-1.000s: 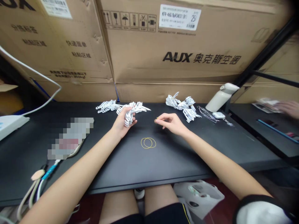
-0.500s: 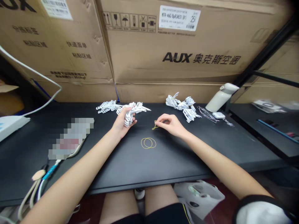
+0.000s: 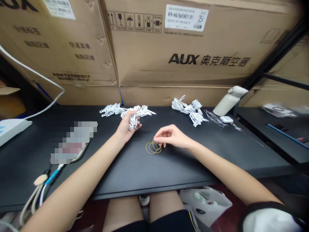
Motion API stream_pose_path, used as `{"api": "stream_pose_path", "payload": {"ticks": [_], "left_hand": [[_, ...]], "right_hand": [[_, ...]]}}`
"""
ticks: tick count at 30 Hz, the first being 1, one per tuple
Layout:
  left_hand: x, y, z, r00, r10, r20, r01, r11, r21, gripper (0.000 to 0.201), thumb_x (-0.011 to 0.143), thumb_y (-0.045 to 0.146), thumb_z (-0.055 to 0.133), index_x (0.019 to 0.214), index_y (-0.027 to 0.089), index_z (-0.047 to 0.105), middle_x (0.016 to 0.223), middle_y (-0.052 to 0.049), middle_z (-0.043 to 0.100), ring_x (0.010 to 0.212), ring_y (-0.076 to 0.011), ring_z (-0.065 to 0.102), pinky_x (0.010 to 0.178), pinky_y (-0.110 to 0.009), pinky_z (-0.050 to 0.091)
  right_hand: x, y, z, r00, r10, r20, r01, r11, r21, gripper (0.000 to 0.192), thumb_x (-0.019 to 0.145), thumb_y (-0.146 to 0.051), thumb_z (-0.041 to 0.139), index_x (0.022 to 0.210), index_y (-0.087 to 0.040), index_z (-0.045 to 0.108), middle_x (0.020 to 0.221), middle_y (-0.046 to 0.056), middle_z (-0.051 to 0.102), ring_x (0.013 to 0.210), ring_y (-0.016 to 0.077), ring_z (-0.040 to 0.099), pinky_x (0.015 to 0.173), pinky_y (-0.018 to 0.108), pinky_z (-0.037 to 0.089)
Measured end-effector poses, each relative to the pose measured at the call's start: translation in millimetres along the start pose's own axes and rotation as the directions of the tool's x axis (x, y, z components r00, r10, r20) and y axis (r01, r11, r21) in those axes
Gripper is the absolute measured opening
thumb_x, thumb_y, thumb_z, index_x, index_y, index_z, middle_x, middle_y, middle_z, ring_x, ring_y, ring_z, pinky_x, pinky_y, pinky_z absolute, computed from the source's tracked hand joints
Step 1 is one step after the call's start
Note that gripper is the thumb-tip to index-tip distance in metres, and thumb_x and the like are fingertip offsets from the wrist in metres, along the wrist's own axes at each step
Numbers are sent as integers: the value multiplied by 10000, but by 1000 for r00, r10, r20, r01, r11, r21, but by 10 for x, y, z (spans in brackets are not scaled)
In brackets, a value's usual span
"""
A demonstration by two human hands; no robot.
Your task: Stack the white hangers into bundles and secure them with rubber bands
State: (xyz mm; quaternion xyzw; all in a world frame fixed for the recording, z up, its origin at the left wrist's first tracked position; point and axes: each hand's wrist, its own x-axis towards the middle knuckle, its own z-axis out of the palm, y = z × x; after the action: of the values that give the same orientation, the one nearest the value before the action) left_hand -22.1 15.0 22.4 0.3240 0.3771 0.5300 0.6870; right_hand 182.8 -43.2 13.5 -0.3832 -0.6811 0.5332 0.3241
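My left hand grips a bunch of small white plastic clips at mid-desk, held upright off the black desk. My right hand has come down over two yellow rubber bands lying on the desk; its fingertips pinch a yellow rubber band that overlaps them at their right edge. More white clips lie loose behind my left hand, and another pile of white clips sits at the back right.
Large cardboard boxes wall the desk's back. A white bottle leans at the back right beside glasses. A blurred-out item and cables lie on the left; a white device sits at the far left.
My right hand, pinching a yellow rubber band, moved toward me and left, down onto the two bands on the desk. My left hand stayed put. A person's hand at far right is gone.
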Motion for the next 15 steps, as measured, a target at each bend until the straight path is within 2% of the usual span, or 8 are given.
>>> {"api": "stream_pose_path", "payload": {"ticks": [5, 8, 11, 15], "left_hand": [[0, -1, 0, 1000, -2, -6, 2, 1000, -2, 239, 747, 245, 587, 970, 169, 631, 607, 46, 576, 425, -64, 524, 500, -205, 508], [-1, -1, 4, 1000, -1, -8, 1, 1000, -2, 230, 748, 244, 585, 959, 164, 631, 602, 44, 577, 424, -65, 526, 501, -206, 508], [-2, 0, 7, 1000, 0, -14, 0, 1000, 1, 220, 750, 245, 582, 948, 163, 631, 604, 45, 578, 424, -65, 527, 494, -206, 508], [-2, 5, 6, 1000, -1, -11, 1, 1000, 3, 242, 740, 252, 592, 964, 168, 629, 608, 49, 574, 422, -61, 524, 498, -204, 507]], "right_hand": [[-4, 57, 62, 991, -127, -40, 113, 961, -251, 238, 759, -361, 674, 775, -126, 709, 726, 50, 665, 619, 113, 560, 521, 208, 422], [2, 79, 44, 987, -155, -49, 130, 932, -337, 177, 775, -299, 659, 771, -129, 706, 696, 36, 658, 600, 103, 549, 563, 213, 428], [2, 76, 35, 989, -134, -64, 104, 931, -351, 168, 776, -291, 655, 772, -129, 698, 669, 28, 650, 594, 106, 556, 576, 216, 435], [-8, 60, 60, 997, -72, -13, 68, 975, -213, 251, 785, -363, 647, 807, -117, 690, 683, 38, 651, 598, 113, 560, 562, 216, 439]]}}
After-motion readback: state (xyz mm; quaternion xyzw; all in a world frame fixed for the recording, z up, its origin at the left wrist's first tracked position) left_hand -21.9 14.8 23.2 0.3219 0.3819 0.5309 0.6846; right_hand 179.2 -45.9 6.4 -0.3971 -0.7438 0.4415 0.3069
